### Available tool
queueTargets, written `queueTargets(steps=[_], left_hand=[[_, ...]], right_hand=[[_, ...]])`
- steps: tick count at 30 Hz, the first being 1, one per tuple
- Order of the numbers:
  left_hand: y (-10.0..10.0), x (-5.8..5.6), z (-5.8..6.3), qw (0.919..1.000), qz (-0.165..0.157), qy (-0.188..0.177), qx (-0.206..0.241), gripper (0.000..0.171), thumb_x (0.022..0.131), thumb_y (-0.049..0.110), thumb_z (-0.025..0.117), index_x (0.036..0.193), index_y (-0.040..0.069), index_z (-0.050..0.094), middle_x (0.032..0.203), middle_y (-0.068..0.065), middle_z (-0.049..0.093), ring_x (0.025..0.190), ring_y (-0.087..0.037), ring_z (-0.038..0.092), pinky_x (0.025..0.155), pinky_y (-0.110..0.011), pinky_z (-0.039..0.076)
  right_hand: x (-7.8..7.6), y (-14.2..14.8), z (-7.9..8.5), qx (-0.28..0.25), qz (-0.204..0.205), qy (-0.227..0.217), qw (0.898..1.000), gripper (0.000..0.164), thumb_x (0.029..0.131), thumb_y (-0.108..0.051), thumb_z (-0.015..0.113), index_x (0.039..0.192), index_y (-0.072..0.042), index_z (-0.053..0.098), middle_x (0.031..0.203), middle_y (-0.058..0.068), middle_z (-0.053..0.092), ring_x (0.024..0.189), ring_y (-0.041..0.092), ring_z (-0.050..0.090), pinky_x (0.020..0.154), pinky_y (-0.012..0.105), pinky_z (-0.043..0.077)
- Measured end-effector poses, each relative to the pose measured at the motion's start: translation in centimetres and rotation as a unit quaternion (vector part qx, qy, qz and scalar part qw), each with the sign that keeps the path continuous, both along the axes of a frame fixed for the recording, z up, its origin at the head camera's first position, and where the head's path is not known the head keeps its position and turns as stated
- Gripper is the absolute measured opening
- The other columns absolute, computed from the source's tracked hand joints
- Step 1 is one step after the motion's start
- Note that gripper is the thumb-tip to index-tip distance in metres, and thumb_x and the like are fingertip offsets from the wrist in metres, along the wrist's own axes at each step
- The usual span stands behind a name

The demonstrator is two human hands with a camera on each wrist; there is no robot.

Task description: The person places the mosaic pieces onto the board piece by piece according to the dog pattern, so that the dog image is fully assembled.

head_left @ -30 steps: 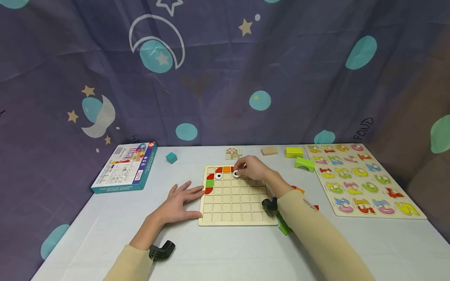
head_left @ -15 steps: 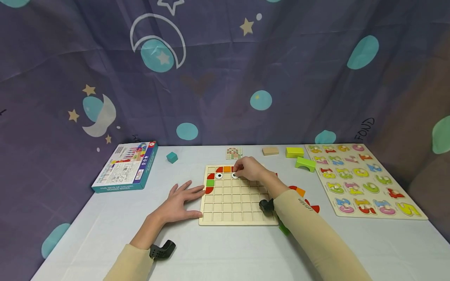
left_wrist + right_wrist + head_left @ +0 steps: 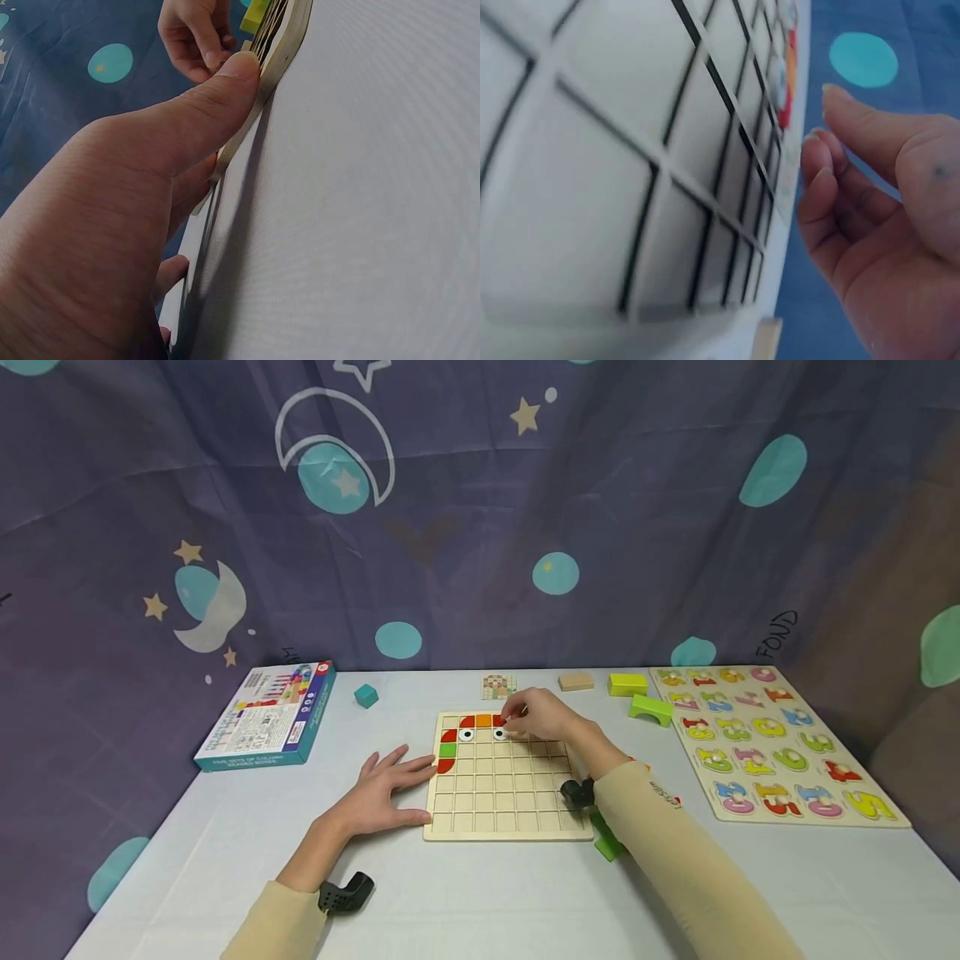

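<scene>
A wooden grid board (image 3: 510, 806) lies in the middle of the table. My left hand (image 3: 378, 797) rests flat and spread beside it, fingertips and thumb at its left edge; in the left wrist view the thumb (image 3: 195, 116) touches the rim. Over the board's top row is my right hand (image 3: 540, 714), its thumb and loosely curled fingers apart with nothing between them in the right wrist view. Just under those fingertips, an eye tile (image 3: 499, 735) sits in a cell. Another eye tile (image 3: 466, 736), an orange tile (image 3: 483, 721), a green tile (image 3: 447, 750) and red rounded tiles (image 3: 446, 766) fill other cells.
Behind the board lie a small pattern card (image 3: 495, 686), a wooden block (image 3: 576, 682), a yellow block (image 3: 627, 685) and a green arch (image 3: 651, 710). A number puzzle (image 3: 705, 777) lies right, a box (image 3: 262, 718) and teal cube (image 3: 366, 696) left. Loose tiles (image 3: 607, 843) lie under the right forearm.
The right hand has set the eye tile into its cell, let go and risen slightly off it. The left hand has stayed at the board's edge.
</scene>
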State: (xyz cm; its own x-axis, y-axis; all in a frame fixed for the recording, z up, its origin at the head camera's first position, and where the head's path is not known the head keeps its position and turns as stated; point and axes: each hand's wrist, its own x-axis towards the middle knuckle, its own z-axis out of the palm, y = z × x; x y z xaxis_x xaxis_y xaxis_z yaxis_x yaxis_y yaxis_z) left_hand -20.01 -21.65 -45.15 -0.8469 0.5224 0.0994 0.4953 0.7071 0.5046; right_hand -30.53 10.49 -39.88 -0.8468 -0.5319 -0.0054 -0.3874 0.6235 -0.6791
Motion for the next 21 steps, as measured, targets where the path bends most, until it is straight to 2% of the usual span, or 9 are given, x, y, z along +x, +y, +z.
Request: queueTargets(steps=[5, 9, 12, 16, 21], left_hand=[[0.0, 0.1, 0.1, 1.0, 0.002, -0.002, 0.002, 0.079, 0.08, 0.056, 0.08, 0.145, 0.017, 0.058, 0.155, 0.005, 0.044, 0.151, -0.038, 0.017, 0.114, -0.067, -0.001], [0.0, 0.1, 0.1, 1.0, 0.002, -0.001, 0.004, 0.079, 0.08, 0.056, 0.08, 0.145, 0.016, 0.058, 0.155, 0.005, 0.044, 0.151, -0.039, 0.017, 0.114, -0.067, -0.001], [0.0, 0.0, 0.0, 1.0, 0.001, 0.001, 0.004, 0.079, 0.08, 0.056, 0.08, 0.144, 0.016, 0.058, 0.155, 0.005, 0.045, 0.151, -0.039, 0.017, 0.114, -0.068, -0.001], [0.0, -0.1, 0.0, 1.0, -0.002, 0.004, 0.003, 0.079, 0.08, 0.056, 0.08, 0.144, 0.017, 0.058, 0.155, 0.005, 0.045, 0.151, -0.038, 0.017, 0.113, -0.069, 0.0], [0.0, -0.1, -0.1, 1.0, -0.002, 0.001, 0.005, 0.079, 0.08, 0.056, 0.08, 0.144, 0.017, 0.058, 0.155, 0.005, 0.045, 0.151, -0.038, 0.017, 0.113, -0.068, -0.001]], right_hand=[[0.1, 2.1, 0.6, -0.022, -0.007, -0.006, 1.0, 0.017, 0.095, -0.008, 0.071, 0.109, 0.001, 0.07, 0.095, 0.006, 0.066, 0.084, 0.024, 0.062, 0.073, 0.035, 0.051], [0.2, 4.2, 0.6, -0.014, -0.022, -0.002, 1.0, 0.021, 0.095, -0.009, 0.071, 0.112, 0.003, 0.069, 0.097, 0.008, 0.066, 0.086, 0.025, 0.062, 0.074, 0.035, 0.052], [0.3, 5.9, 0.5, -0.008, -0.035, 0.001, 0.999, 0.022, 0.095, -0.009, 0.072, 0.112, 0.003, 0.068, 0.097, 0.009, 0.066, 0.085, 0.025, 0.061, 0.071, 0.034, 0.052], [0.5, 7.8, 0.2, -0.006, -0.049, 0.004, 0.999, 0.019, 0.094, -0.007, 0.072, 0.109, 0.003, 0.068, 0.095, 0.009, 0.065, 0.08, 0.024, 0.059, 0.066, 0.031, 0.052], [0.7, 9.7, -0.2, 0.009, -0.063, 0.008, 0.998, 0.017, 0.093, -0.008, 0.073, 0.105, 0.002, 0.069, 0.091, 0.008, 0.063, 0.08, 0.024, 0.057, 0.069, 0.031, 0.051]])
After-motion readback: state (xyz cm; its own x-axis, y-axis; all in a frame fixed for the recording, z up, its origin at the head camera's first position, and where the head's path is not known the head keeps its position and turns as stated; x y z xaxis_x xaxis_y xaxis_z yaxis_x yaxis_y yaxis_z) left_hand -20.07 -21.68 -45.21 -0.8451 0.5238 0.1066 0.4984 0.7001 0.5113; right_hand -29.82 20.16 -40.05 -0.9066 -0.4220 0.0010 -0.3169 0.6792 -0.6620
